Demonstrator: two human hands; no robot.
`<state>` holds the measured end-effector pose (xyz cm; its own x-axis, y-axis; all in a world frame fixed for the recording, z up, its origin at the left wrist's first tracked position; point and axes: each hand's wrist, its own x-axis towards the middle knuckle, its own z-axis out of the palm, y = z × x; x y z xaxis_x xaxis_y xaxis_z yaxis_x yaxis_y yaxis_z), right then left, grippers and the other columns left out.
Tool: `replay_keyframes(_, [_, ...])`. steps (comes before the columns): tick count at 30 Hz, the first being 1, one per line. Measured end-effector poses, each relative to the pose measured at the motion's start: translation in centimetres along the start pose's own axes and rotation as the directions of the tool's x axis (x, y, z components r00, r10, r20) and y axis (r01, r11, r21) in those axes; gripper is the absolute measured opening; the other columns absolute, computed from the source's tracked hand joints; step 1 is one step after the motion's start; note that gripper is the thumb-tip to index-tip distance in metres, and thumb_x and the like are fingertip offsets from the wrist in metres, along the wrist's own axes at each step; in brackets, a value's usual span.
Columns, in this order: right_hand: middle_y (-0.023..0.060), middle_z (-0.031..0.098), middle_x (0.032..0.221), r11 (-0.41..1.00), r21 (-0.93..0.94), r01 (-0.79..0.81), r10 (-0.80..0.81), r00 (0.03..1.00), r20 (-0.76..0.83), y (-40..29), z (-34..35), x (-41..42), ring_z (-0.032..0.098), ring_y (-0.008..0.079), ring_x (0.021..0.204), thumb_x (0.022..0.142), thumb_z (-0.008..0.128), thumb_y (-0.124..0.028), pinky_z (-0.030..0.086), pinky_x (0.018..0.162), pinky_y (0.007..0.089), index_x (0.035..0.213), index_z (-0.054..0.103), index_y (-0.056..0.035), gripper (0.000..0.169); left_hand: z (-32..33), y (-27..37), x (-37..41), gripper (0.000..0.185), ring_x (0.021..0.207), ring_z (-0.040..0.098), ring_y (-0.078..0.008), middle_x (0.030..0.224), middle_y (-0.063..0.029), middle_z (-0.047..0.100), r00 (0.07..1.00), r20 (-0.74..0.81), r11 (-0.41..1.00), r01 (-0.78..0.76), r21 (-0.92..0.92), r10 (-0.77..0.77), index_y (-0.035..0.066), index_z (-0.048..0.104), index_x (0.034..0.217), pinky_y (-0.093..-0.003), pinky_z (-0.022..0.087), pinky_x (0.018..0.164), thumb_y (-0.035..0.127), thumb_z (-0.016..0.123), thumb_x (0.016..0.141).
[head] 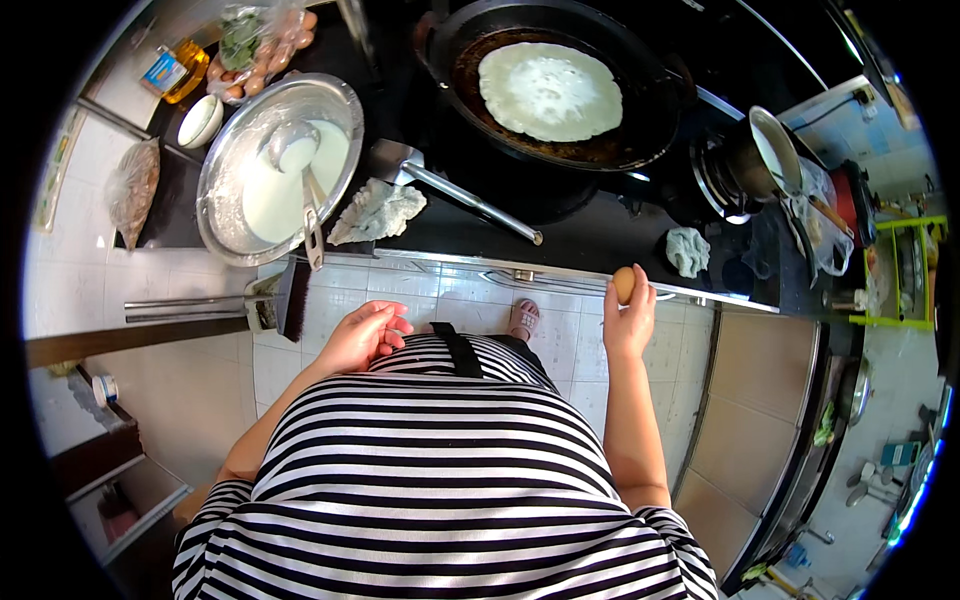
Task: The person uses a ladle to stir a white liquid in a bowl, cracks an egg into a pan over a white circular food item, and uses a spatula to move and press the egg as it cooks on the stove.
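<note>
Between the fingers of my right hand [630,322] is a brown egg [624,286], held just off the counter's front edge. My left hand [369,334] hangs in front of my body with loosely curled fingers and nothing in it. Ahead, a thin round pancake of pale batter [551,91] lies in a large dark pan [480,139], its middle whiter and wetter than its rim. At the left, a steel bowl [217,217] holds white batter [274,199] with a ladle [312,225] resting in it.
A metal spatula [472,196] lies on the black counter beside a crumpled cloth [379,212]. Another cloth [687,252] sits at the right, near a small pot [761,157]. Bagged eggs [259,71], an oil bottle [180,71] and a white small bowl [200,122] stand back left.
</note>
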<state>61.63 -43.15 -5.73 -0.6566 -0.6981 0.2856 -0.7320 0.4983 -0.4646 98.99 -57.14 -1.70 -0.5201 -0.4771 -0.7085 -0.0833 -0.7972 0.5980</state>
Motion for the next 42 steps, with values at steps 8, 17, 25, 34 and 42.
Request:
replay_keyframes(8, [0.0144,0.057,0.109,1.000,-0.026,0.008,-0.005,0.990,0.137,-0.2,-0.1,0.7,0.062,0.0358,0.088,0.084,0.069,-0.029,0.052,0.070,0.0446,0.130,0.049,-0.0168,0.052,0.9,-0.5,0.3,0.029,0.077,0.058,-0.0115,0.101,-0.0085,0.061,1.000,-0.022,0.999,-0.020,-0.028,0.020,0.003,0.051,0.120,-0.0221,0.046,0.066,0.024,0.046,0.101])
replay_keyframes(17, [0.0140,0.058,0.109,0.984,0.174,0.038,-0.060,0.991,0.123,0.9,-1.4,2.8,0.061,0.0321,0.090,0.080,0.073,-0.022,0.052,0.075,0.0397,0.128,0.054,-0.0153,0.052,4.9,1.0,1.1,0.029,0.076,0.058,-0.0121,0.098,-0.0082,0.061,0.998,-0.041,0.999,-0.053,-0.003,0.053,0.004,0.053,0.118,-0.0225,0.046,0.065,0.025,0.043,0.101])
replay_keyframes(25, [0.0108,0.062,0.100,0.034,0.825,-0.565,-0.041,0.824,0.566,-2.1,-8.7,11.9,0.063,0.0190,0.081,0.091,0.065,-0.018,0.049,0.064,0.0241,0.127,0.045,-0.0022,0.044,12.1,8.0,1.3,0.026,0.077,0.059,-0.0115,0.096,-0.0067,0.063,0.919,0.012,0.881,-0.382,0.279,0.395,0.004,0.057,0.116,-0.0229,0.046,0.066,0.023,0.047,0.100])
replay_keyframes(34, [0.0127,0.061,0.099,0.140,0.728,-0.671,-0.416,0.627,0.658,-9.1,-11.3,24.8,0.063,0.0201,0.078,0.093,0.058,-0.021,0.047,0.064,0.0270,0.118,0.051,0.0036,0.036,23.9,20.3,5.5,0.035,0.089,0.059,-0.0123,0.115,-0.0076,0.058,0.653,0.287,0.475,-0.728,0.494,0.701,0.006,0.052,0.128,-0.0261,0.049,0.078,0.011,0.058,0.094])
replay_keyframes(42, [0.0088,0.063,0.092,0.314,0.569,-0.760,-0.559,0.336,0.758,-11.5,-7.8,31.9,0.062,0.0143,0.073,0.093,0.058,-0.022,0.046,0.058,0.0233,0.112,0.056,0.0036,0.032,26.8,24.4,11.6,0.050,0.098,0.063,-0.0177,0.119,-0.0124,0.061,0.587,0.407,0.286,-0.752,0.594,0.700,0.009,0.056,0.130,-0.0295,0.050,0.086,0.006,0.068,0.082])
